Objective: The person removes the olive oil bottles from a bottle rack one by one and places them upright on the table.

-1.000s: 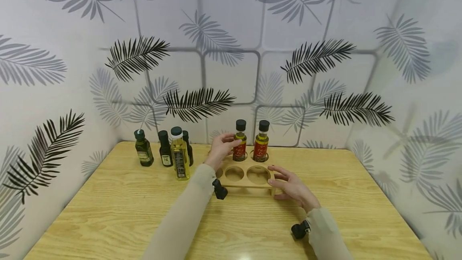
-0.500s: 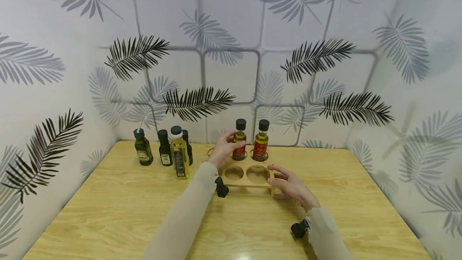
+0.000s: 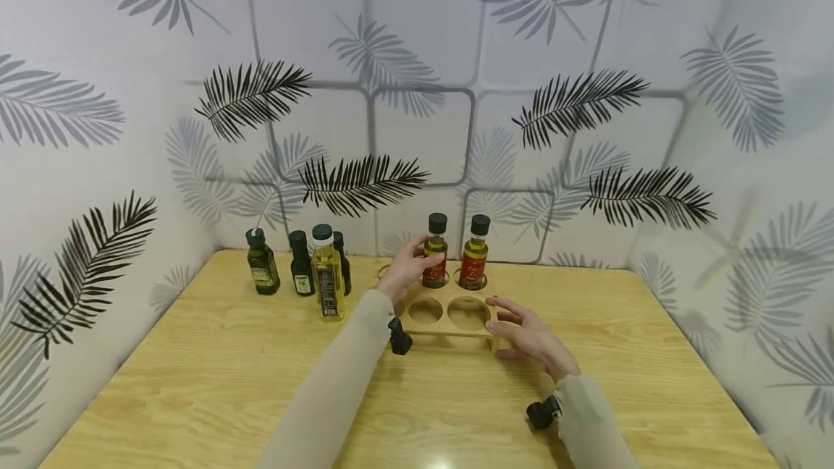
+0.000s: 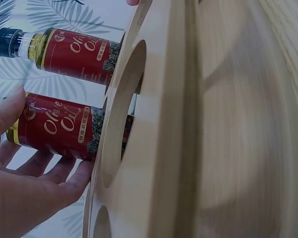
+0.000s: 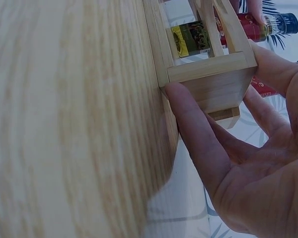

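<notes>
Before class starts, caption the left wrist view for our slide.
A left hand grips a red-labelled olive oil bottle in a wooden rack.

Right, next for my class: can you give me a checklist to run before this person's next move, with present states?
1. Left hand free: not ok, it grips the left red bottle.
2. Left red bottle in its hole: ok, its lower end passes into the rack.
3. Right hand on the rack: ok, touching its right end.
4. Right red bottle upright in a back hole: ok.
5. Front right hole free: ok.
6. Grip firmness: cannot tell.
</notes>
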{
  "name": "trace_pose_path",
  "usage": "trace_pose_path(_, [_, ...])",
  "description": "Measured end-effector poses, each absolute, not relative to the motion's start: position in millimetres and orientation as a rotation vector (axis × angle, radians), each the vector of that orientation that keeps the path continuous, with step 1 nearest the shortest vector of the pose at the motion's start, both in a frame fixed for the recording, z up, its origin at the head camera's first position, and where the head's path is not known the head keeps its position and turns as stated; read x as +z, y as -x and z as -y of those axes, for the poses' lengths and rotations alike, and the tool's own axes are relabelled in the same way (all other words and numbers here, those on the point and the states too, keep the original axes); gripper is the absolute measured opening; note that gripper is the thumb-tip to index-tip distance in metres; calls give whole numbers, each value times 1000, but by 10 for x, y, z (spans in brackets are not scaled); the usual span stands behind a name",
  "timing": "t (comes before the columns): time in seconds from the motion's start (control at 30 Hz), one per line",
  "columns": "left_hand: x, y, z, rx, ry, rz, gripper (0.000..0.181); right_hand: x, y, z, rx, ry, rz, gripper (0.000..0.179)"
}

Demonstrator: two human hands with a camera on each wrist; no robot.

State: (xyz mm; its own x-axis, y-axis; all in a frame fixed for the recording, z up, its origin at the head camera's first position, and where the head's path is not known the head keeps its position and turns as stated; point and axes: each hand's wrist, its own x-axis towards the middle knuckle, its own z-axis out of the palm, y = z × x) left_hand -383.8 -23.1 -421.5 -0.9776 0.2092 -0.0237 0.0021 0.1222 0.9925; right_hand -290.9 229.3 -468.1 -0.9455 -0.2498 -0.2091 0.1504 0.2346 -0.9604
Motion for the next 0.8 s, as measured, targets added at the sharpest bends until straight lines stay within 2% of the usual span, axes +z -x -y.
trace_pose_path(0.27, [-4203, 3873, 256, 2021, -288, -2228, 60, -4699, 2937, -2308, -1775, 79, -2195, 63])
trace_pose_path(0.6, [-3959, 3829, 303, 2091, -449, -2270, 51, -4699, 2954, -2290, -1785, 72, -2188, 62])
trace_pose_path(0.8, [-3888, 3781, 316, 2072, -431, -2294, 57, -4702, 2940, -2296, -1777, 81, -2185, 63])
